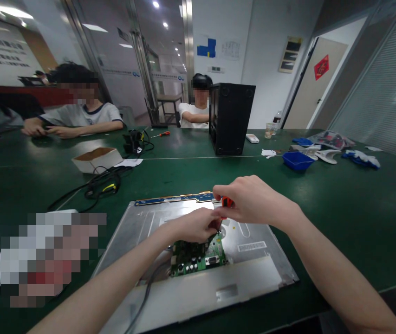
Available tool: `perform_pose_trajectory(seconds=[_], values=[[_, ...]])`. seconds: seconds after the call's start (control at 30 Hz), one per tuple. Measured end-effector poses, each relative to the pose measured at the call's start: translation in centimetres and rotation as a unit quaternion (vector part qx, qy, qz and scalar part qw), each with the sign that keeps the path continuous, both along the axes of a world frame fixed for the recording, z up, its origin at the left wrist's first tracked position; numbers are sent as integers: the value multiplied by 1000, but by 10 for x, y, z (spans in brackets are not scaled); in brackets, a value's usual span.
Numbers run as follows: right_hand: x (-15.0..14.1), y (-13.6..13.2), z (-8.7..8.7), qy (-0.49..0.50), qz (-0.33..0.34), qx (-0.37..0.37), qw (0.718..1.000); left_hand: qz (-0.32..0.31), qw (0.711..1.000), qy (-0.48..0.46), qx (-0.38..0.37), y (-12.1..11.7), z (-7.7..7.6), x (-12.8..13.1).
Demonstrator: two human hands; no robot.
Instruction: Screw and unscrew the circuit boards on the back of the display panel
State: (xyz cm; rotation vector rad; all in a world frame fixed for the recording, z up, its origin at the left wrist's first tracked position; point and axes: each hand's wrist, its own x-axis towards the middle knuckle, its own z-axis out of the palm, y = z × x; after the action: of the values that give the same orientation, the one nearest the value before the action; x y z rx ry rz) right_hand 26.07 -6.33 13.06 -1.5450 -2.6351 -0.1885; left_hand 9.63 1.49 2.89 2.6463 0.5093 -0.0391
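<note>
One head-worn camera faces forward and downward, at close range above the flat silver metal panel, and views across the glossy green tabletop to the pale upright far wall.

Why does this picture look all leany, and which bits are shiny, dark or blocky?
Head view: the door leans, perhaps from a wide lens; head view: the ceiling light glows washed-out white, and the metal panel has pale shine; head view: the circuit board looks darker near the left hand; head view: mosaic blocks hide something at lower left.
</note>
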Motion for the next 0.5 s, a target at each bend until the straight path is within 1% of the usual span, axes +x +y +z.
perform_pose_trajectory(seconds=[0.07, 0.13, 0.23, 0.33, 0.5], values=[[-1, 2, -1, -10, -10, 4, 1000, 10, 1000, 0, 9, -1, 0, -1], [-2, 4, -1, -5, -7, 8, 1000, 10, 1000, -3, 1, -1, -1, -1], [-1, 3, -1, 17, 17, -1, 1000, -1, 1000, -9, -15, 0, -4, -2], [-1, 2, -1, 39, 33, -22, 998, -4, 1000, -14, -9, -1, -5, -3], [0, 6, -5, 15, -33, 10, 999, 21, 1000, -11, 17, -3, -4, -3]])
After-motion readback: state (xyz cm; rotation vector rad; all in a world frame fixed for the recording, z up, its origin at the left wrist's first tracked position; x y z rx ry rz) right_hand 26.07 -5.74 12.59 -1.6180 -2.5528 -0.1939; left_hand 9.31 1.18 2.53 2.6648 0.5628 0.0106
